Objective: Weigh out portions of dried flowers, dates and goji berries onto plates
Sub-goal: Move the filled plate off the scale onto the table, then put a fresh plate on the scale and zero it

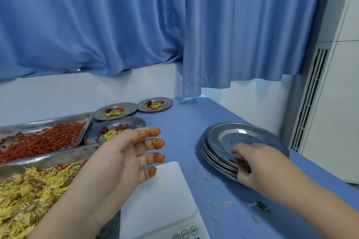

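Observation:
A stack of steel plates [252, 132] sits on the blue table at the right. My right hand [252, 163] pinches the near rim of the top plate, thumb on top and fingers under the edge. My left hand [124, 159] hovers open above the white scale [161, 200], its fingertips stained orange with a few yellow petals stuck on. A steel tray of red goji berries [38, 141] and a tray of yellow dried flowers [25, 196] lie at the left. Three filled plates [114, 111] stand behind them.
Blue curtains hang behind the table above a white wall. A white cabinet with a vent [310, 103] stands at the right, close to the table edge. Loose petals and a small dark scrap [262, 206] lie on the table [194, 118] near the front right.

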Demonstrator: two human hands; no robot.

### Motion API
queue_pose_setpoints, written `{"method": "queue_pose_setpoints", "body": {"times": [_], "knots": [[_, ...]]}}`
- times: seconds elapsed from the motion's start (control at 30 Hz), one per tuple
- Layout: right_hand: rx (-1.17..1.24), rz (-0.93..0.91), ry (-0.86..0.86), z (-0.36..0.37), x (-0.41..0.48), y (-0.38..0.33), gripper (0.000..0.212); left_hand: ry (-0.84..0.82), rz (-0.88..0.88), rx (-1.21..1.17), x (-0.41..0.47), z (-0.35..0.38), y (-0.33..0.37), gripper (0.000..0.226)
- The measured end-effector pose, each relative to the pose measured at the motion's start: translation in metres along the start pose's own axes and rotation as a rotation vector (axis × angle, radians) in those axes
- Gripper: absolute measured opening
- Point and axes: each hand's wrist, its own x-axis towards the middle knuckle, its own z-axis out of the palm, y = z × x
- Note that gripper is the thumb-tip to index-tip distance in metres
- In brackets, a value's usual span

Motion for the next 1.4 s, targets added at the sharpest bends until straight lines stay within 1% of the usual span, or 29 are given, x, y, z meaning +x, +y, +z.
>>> {"method": "queue_pose_setpoints", "body": {"times": [0.07,0.2,0.37,0.43,0.5,0.53,0.6,0.7,0.83,0.93,1.0,1.1,1.17,1.27,1.4], "knots": [[0.004,0.025,0.017,0.001,-0.001,-0.004,0.03,-0.011,0.002,-0.011,0.0,-0.002,0.0,0.022],[-0.021,0.057,0.066,0.003,-0.003,-0.01,0.027,0.005,-0.007,-0.013,0.002,-0.006,-0.001,0.023],[0.099,0.053,0.107,0.0,-0.003,-0.009,0.028,0.003,0.002,-0.01,0.001,-0.007,0.001,0.021],[0.1,0.043,0.142,-0.003,-0.004,-0.01,0.024,-0.002,0.004,-0.007,0.0,-0.008,0.001,0.021],[0.054,0.031,0.229,-0.006,-0.005,-0.011,0.016,0.004,0.002,-0.007,-0.001,-0.007,0.003,0.021],[0.05,0.02,0.29,-0.007,-0.005,-0.011,0.016,0.012,0.001,-0.011,-0.002,-0.006,0.004,0.021],[0.041,-0.013,0.412,-0.007,-0.007,-0.009,0.023,0.03,-0.001,-0.023,-0.004,-0.005,0.006,0.02],[0.026,-0.093,0.571,-0.008,-0.006,-0.011,0.025,0.077,-0.001,-0.025,-0.004,-0.005,0.007,0.023],[0.054,-0.235,0.672,-0.005,-0.009,-0.021,0.023,0.157,0.044,-0.008,-0.004,-0.005,0.007,0.024],[0.065,-0.318,0.706,0.0,-0.016,-0.034,0.019,0.265,0.112,-0.059,-0.005,-0.007,0.009,0.021],[0.069,-0.407,0.714,0.006,-0.022,-0.046,0.017,0.331,0.155,-0.1,-0.005,-0.009,0.011,0.021],[0.062,-0.578,0.694,0.017,-0.031,-0.065,0.021,0.403,0.185,-0.144,-0.004,-0.012,0.013,0.02],[0.078,-0.66,0.666,0.025,-0.036,-0.074,0.021,0.428,0.185,-0.161,-0.004,-0.014,0.013,0.019],[0.094,-0.697,0.629,0.031,-0.038,-0.081,0.023,0.441,0.184,-0.16,-0.005,-0.015,0.013,0.02],[0.089,-0.682,0.611,0.034,-0.037,-0.083,0.024,0.441,0.18,-0.156,-0.005,-0.014,0.012,0.019]]}}
